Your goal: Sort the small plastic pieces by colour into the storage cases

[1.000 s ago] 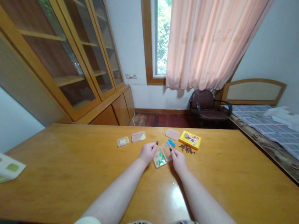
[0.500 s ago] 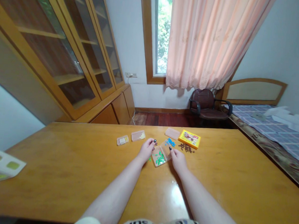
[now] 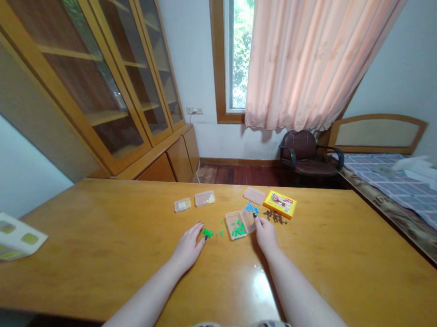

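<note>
On the table, my left hand (image 3: pixel 189 245) lies with thumb and fingers apart beside a small pile of green pieces (image 3: pixel 207 232). A clear hinged plastic box (image 3: pixel 233 225) stands with its lid up to the right, holding green pieces (image 3: pixel 239 228). My right hand (image 3: pixel 265 233) is closed on the edge of the box's lid. Blue pieces (image 3: pixel 252 208) lie just behind the lid, partly seen through it. Brown pieces (image 3: pixel 274 216) are scattered to the right of my right hand.
Behind are a yellow box (image 3: pixel 280 204), a clear lid (image 3: pixel 254 195) and two small trays (image 3: pixel 205 198) (image 3: pixel 182 205) with pale pieces. A white cut-out carton (image 3: pixel 13 233) stands at the table's left edge.
My left hand has moved left and toward me, away from the box, and opened by a green pile now in view. My right hand stays at the lid. The view has shifted slightly.
</note>
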Available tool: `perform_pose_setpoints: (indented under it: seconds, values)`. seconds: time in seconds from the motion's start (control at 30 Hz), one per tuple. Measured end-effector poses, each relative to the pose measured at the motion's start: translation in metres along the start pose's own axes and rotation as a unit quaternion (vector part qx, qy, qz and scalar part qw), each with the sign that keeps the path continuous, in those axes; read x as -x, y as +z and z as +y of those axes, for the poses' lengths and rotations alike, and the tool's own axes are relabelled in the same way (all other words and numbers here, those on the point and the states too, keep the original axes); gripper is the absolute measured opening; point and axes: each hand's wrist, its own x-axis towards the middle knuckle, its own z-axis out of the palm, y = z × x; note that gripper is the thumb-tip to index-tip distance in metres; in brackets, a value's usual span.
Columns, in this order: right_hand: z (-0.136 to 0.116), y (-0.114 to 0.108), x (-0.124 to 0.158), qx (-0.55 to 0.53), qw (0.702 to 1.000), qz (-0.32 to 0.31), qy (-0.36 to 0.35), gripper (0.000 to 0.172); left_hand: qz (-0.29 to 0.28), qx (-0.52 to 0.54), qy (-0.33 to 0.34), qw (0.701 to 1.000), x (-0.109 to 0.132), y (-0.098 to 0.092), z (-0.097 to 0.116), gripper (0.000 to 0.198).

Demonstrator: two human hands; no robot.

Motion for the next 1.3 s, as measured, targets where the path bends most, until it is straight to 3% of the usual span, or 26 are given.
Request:
perform_pose_setpoints:
  seconds: [0.13,0.3,0.5,0.7,0.87,1.0,1.2,1.3]
  values:
    - [0.0,0.0,0.0,-0.003,1.0,0.007,-0.001,0.046,-0.114,-0.147,0.036,0.982,0.016,0.012,0.012,0.071]
    - [0.0,-0.005,-0.002,0.006,1.0,0.027,0.002,0.045,-0.162,-0.202,0.064,0.964,-0.015,0.022,0.032,0.073]
    - [0.002,-0.008,-0.005,0.002,0.999,0.03,0.016,0.045,-0.186,-0.165,0.123,0.961,-0.055,0.033,0.044,0.064]
    - [0.005,-0.008,-0.006,-0.006,1.0,0.024,0.018,0.046,-0.164,-0.094,0.187,0.964,-0.056,0.039,0.036,0.041]
    - [0.007,-0.007,-0.007,-0.005,1.0,0.018,0.016,0.046,-0.107,-0.15,0.236,0.954,-0.057,0.026,0.04,0.039]
    - [0.01,-0.006,-0.008,-0.012,0.999,0.028,0.014,0.044,-0.156,-0.189,0.293,0.924,-0.066,0.014,0.049,0.035]
    - [0.011,-0.005,-0.009,-0.002,0.999,0.032,0.012,0.042,-0.155,-0.27,0.258,0.915,-0.077,0.019,0.058,0.024]
    - [0.01,-0.007,-0.009,0.004,0.999,0.032,0.008,0.043,-0.174,-0.278,0.205,0.922,-0.076,0.024,0.062,0.022]
